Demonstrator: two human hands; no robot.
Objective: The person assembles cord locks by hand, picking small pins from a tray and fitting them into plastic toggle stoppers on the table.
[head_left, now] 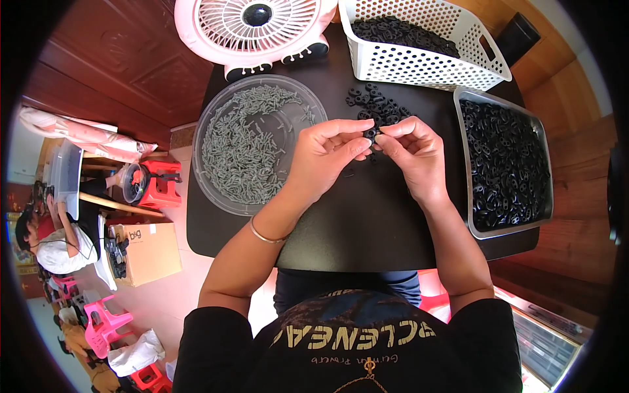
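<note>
Over the middle of the dark table (354,229), my left hand (327,154) and my right hand (422,157) meet at the fingertips. Both are closed in a pinch on one small black plastic part (371,133), mostly covered by the fingers. Just beyond them lies a loose pile of similar black parts (377,99), some showing holes. To the left stands a round clear tub (280,123) with many small grey-green ribbed pieces (236,160), like plugs or screws. On the right, a metal tray (465,164) is filled with shiny black parts (504,164).
A white perforated basket (419,73) of black pieces stands at the far right, beside a pink fan (259,56) at the far left. On the floor to the left are a cardboard box (154,252) and red stools (164,187). Another person (65,252) sits there.
</note>
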